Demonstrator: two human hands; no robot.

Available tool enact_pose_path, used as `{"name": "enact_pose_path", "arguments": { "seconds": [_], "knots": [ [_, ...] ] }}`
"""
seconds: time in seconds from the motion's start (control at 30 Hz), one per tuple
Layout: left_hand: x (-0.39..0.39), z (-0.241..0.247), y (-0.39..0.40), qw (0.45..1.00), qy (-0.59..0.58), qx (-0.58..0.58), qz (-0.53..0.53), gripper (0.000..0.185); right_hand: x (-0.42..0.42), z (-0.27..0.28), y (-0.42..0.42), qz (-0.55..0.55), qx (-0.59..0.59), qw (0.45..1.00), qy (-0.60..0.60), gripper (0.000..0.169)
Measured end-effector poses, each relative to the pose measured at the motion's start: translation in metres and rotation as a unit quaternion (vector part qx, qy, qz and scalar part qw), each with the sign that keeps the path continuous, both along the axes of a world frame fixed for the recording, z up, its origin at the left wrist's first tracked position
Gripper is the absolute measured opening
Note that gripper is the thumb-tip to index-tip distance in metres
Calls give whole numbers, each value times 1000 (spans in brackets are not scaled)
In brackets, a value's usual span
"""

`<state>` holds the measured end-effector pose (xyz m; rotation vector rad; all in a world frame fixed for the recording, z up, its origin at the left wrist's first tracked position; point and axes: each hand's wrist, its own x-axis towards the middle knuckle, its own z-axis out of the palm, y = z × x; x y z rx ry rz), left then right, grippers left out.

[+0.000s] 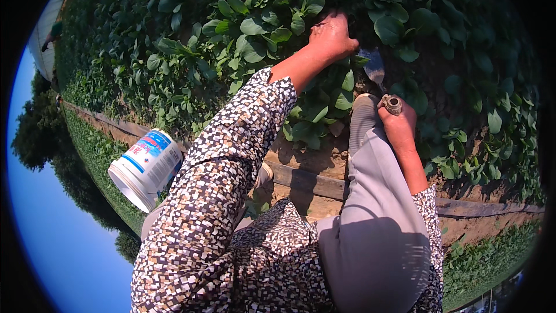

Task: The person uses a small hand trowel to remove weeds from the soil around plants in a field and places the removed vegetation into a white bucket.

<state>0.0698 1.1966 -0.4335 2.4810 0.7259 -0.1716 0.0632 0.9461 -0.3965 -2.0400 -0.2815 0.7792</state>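
My left hand (332,34) reaches into a dense bed of leafy green plants (254,26); its fingertips are hidden among the leaves, so what they touch cannot be told. In my right hand (399,124), beside my shoe, is the handle of a hand trowel (373,67), closed in the fist with the hollow handle end facing up. The trowel's metal blade points away from me, close to the soil between the plants, just right of my left hand.
A white plastic bucket (141,169) with printed sides lies tilted at the left. A dark edging strip (312,182) runs along the bed's near side. My shoe (362,117) stands at the plants. Another person (54,32) is far off, upper left.
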Motion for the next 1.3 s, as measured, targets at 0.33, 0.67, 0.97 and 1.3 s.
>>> {"name": "enact_pose_path", "arguments": {
  "seconds": [0.33, 0.67, 0.97, 1.3],
  "knots": [
    [36, -21, -15, 999, -43, -7, -14, 31, 5, -23, 24, 51, -80, 985, -142, 19],
    [34, -25, -10, 992, -125, -20, 19, 29, 54, -2, 50, 213, -150, 927, -268, 23],
    [-31, -33, -14, 969, -161, -133, 131, 29, 36, -26, 41, 137, -86, 968, -193, 12],
    [6, -5, 22, 932, -95, -155, 313, 42, 25, -5, 57, 96, -26, 995, -32, 22]
  ]
}}
